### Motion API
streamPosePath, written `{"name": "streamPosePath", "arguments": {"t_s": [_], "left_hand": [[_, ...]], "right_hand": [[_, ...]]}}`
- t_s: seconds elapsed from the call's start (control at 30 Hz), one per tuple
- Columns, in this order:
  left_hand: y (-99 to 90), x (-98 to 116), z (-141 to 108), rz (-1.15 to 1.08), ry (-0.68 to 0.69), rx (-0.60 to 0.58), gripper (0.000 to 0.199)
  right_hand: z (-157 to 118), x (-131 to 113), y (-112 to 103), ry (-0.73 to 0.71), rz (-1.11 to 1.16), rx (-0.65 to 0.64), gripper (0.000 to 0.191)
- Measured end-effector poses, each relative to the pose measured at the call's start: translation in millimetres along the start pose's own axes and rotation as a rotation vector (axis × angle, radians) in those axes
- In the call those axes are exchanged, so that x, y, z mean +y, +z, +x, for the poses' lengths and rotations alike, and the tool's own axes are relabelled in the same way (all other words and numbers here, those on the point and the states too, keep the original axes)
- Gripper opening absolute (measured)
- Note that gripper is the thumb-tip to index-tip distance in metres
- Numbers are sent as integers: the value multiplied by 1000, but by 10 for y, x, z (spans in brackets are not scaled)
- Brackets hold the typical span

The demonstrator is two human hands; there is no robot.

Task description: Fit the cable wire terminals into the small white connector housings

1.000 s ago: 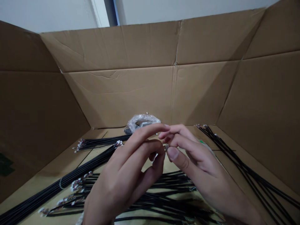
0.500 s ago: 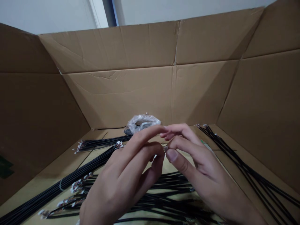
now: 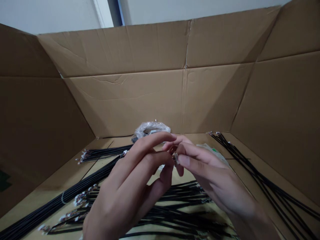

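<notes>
At the middle of the view my two hands meet, fingertips nearly touching. My right hand (image 3: pixel 205 163) pinches a small pale connector (image 3: pixel 176 158) between thumb and index finger. Thin coppery wire ends seem to show at its left side. My left hand (image 3: pixel 135 180) has thumb and fingers closed right beside the connector; what they hold is hidden. Under both hands lie black cables (image 3: pixel 175 213) in loose rows, with white connectors (image 3: pixel 81 200) and coloured wires at their left ends.
Cardboard walls (image 3: pixel 125 96) enclose the work surface. A clear plastic bag (image 3: pixel 150 128) sits at the back. Cable bundles lie to the left, one tied (image 3: pixel 75 190) and one shorter (image 3: pixel 105 152). Several long cables (image 3: pixel 262 183) run along the right, beside a flat plastic bag (image 3: pixel 220 155).
My right hand has turned, its thumb now straighter along the connector, and more of the connector shows. My left hand has shifted slightly left. The view has moved a little.
</notes>
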State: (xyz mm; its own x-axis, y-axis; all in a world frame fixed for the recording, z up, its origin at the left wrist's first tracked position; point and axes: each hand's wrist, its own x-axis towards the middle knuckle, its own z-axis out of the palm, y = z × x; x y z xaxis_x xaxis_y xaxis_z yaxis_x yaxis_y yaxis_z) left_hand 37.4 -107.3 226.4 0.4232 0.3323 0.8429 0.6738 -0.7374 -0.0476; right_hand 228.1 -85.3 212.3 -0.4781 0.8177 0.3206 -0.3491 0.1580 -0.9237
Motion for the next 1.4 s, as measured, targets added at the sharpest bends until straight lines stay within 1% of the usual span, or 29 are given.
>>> {"name": "streamPosePath", "arguments": {"t_s": [0.13, 0.3, 0.43, 0.63, 0.73, 0.9, 1.07, 1.27, 1.4], "left_hand": [[-5, 4, 7, -1, -9, 5, 18], [25, 11, 30, -9, -15, 17, 17], [20, 26, 19, 36, 11, 31, 18], [63, 10, 50, 149, 59, 102, 15], [78, 1, 68, 152, 101, 135, 14], [3, -25, 51, 76, 68, 49, 18], [-71, -85, 44, 36, 98, -31, 20], [-69, -23, 54, 34, -4, -7, 17], [-43, 20, 64, 11, -85, -25, 15]], "right_hand": [[7, -16, 0, -3, 9, -35, 18], [5, -28, 16, -15, -5, -17, 17], [20, -8, 31, -11, 82, -35, 15], [35, 41, 51, 33, 210, -32, 13], [35, 34, 73, 41, 261, -37, 12], [3, -16, 101, 3, 204, -23, 14], [-10, -32, 92, -33, 119, -30, 14], [-5, -34, 86, -62, 42, -9, 16], [-16, -47, 86, -53, -15, -2, 15]]}}
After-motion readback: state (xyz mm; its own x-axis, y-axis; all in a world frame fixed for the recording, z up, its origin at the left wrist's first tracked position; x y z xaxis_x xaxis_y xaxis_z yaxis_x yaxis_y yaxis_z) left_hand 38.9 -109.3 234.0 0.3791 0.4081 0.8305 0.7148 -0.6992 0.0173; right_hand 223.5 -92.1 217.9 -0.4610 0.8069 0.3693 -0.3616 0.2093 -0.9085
